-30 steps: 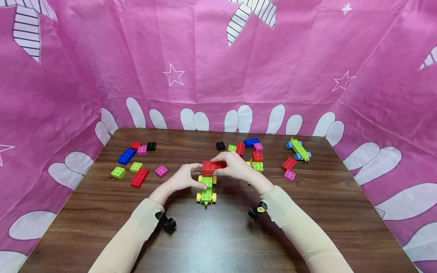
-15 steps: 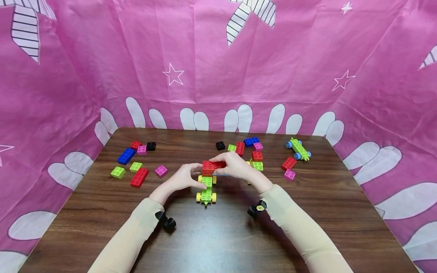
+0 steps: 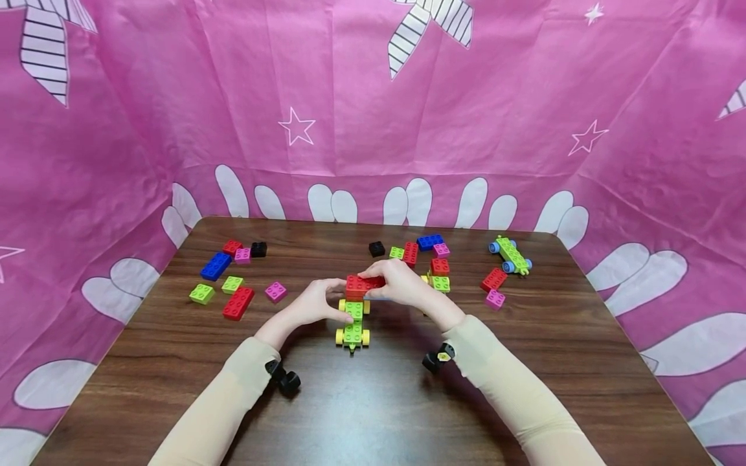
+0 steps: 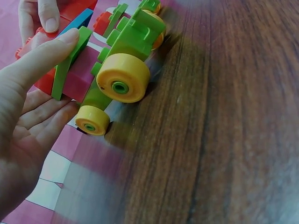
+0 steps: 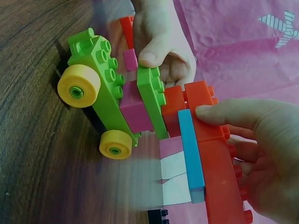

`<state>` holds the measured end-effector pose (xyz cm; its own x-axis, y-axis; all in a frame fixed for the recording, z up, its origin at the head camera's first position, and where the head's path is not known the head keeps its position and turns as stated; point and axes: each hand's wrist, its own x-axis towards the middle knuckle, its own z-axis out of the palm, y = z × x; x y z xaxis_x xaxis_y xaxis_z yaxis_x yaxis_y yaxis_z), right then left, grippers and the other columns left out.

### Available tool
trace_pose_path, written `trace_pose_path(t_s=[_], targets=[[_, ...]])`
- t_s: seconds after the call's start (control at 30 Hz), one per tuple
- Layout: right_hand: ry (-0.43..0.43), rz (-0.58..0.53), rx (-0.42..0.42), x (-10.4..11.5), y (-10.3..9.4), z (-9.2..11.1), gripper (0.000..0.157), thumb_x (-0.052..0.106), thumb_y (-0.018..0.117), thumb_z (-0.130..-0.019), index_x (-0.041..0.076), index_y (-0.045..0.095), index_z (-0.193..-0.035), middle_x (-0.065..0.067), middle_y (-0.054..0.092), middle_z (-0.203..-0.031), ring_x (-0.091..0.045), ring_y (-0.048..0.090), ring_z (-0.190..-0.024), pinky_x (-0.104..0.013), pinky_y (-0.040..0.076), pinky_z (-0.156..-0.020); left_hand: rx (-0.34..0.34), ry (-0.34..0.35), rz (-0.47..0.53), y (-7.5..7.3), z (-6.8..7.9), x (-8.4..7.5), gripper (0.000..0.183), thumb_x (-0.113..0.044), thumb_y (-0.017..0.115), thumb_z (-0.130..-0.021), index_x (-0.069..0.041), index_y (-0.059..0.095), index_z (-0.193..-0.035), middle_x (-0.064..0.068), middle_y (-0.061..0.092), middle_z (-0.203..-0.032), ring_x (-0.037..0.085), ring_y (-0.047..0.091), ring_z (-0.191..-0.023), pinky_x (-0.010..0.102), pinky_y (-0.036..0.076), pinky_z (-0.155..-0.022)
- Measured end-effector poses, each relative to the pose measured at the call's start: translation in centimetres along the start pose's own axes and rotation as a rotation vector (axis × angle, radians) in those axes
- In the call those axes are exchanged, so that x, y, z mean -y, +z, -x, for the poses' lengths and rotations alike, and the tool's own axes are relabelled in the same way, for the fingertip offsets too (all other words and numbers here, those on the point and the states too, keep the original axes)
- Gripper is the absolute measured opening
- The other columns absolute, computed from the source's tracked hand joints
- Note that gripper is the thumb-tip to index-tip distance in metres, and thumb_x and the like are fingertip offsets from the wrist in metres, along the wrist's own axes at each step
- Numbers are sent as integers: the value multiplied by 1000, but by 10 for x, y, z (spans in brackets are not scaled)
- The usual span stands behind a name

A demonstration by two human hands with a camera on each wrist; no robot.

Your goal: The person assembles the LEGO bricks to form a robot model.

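A toy car stands at the table's middle, its green wheeled base carrying yellow wheels. Stacked on the base are a pink brick, a green brick and red bricks. The top red bricks overhang to the right, with a flat blue brick against their underside. My left hand grips the stack, thumb at the green brick's edge and fingers on the far side. My right hand holds the top red bricks, thumb on their side and fingers over the studs.
Loose bricks, including a long red brick and a blue brick, lie on the left. Behind my right hand stands another build with a red brick. A green car base with blue wheels sits at the back right.
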<state>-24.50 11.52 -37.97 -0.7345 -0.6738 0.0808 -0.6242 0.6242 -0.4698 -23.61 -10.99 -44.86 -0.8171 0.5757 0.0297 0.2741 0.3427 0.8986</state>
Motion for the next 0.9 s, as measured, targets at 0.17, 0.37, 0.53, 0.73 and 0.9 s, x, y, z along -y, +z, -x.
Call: trace_pose_path(t_s=[0.17,0.37,0.53,0.73,0.9], targets=[[4,2,3,1,0,0,38,16,76,-83,4,69,-118,-9,70,-109,-19,64,-94,-30,54,-79,4,-3,-7,0,-1,-1,70,-10,82,-75,8,49,-134,23,55,-133,37,56,-121,44,45,-102],[38,3,7,2,-1,-1,37,16,77,-81,6,70,-116,-8,71,-107,-17,64,-93,-29,54,-78,-2,10,-11,0,0,4,69,-16,84,-74,4,52,-132,20,58,-131,35,57,-121,42,46,-101],[61,-20,10,3,-1,-4,34,23,76,-82,7,73,-111,-5,72,-104,-14,64,-91,-27,54,-77,-3,-4,-18,0,0,4,71,-18,84,-74,3,51,-133,19,57,-132,35,56,-121,42,46,-101],[62,-52,14,5,0,-10,30,25,75,-85,7,73,-109,-4,73,-101,-12,64,-84,-25,54,-75,-9,-24,-20,0,1,3,73,-18,84,-74,5,50,-134,21,55,-134,36,56,-122,44,46,-101],[51,-56,44,6,1,-16,30,23,74,-86,7,72,-111,-4,73,-102,-12,65,-88,-25,55,-78,-3,-19,-12,-1,0,4,71,-18,84,-74,4,51,-133,20,56,-133,36,55,-122,44,46,-101]])
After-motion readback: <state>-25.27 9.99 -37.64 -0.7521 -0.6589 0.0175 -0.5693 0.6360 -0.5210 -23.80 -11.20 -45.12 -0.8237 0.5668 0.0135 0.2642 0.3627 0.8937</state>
